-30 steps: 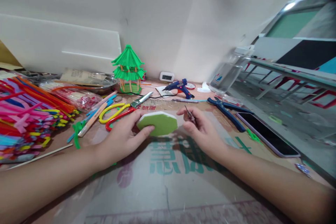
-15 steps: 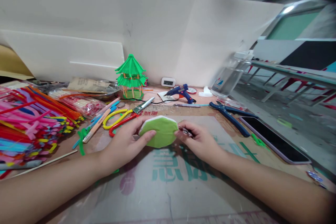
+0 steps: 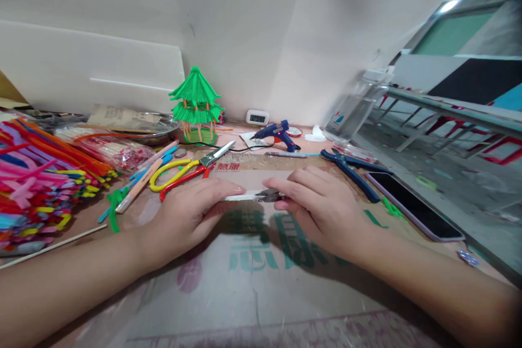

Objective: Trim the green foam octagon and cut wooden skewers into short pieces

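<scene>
My left hand [image 3: 190, 215] pinches a flat disc [image 3: 241, 197] between thumb and fingers. The disc is turned edge-on, so mostly its white rim shows. In my right hand [image 3: 322, 204] is a small dark metal tool [image 3: 269, 195], its tip meeting the disc's right edge. The fingers hide most of the tool, and its kind is unclear. Both hands are above the plastic-covered cardboard [image 3: 261, 293]. Beyond my left hand lie scissors [image 3: 199, 166] with yellow and red handles.
A green pagoda model [image 3: 196, 106] stands at the back, near a blue glue gun [image 3: 279, 133] and a small clock [image 3: 257, 117]. Pipe cleaners [image 3: 44, 185] are heaped at left. Blue-handled pliers [image 3: 353, 171], a phone [image 3: 414, 206] and a clear bottle [image 3: 353, 111] are at right.
The disc has tipped from showing its green face to edge-on. My right hand has turned, bringing the tool's tip into sight at the rim. The view has shifted slightly.
</scene>
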`<action>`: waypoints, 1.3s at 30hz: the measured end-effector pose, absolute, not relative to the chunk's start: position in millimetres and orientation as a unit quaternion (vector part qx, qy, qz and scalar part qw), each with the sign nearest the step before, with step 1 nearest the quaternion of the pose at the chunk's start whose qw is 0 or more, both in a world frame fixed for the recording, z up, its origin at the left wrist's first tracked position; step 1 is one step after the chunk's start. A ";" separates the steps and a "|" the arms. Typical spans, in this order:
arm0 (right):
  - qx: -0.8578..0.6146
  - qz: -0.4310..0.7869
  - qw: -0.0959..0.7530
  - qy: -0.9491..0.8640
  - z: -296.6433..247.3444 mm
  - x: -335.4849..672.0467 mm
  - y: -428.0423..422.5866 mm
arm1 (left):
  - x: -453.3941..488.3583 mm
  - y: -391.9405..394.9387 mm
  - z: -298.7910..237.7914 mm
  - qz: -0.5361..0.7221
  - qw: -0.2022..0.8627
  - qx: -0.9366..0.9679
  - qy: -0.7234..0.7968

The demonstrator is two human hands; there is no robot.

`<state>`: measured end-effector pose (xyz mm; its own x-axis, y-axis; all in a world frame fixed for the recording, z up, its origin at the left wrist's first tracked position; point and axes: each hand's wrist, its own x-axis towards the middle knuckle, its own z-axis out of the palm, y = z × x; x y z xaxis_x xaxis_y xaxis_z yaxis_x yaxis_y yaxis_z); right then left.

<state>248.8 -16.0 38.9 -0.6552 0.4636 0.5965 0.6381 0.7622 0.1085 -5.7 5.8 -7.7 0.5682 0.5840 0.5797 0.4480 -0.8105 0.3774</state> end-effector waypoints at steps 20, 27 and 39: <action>-0.298 -0.104 0.285 -0.905 33.5 249.0 -14.5 | -5.9 6.4 -6.4 0.370 0.053 0.888 0.267; -0.297 -0.084 0.290 -0.906 31.1 249.6 -13.7 | -6.5 4.3 -4.0 0.364 0.054 0.889 0.272; -0.311 -0.045 0.319 -0.894 31.3 248.8 -13.8 | -4.2 3.9 -3.0 0.364 0.090 0.881 0.289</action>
<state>248.8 -13.8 31.3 -0.6022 0.5277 0.5990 0.5856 0.8020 -0.1178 -4.2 3.9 -3.0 0.5684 0.5744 0.5891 0.4437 -0.8169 0.3684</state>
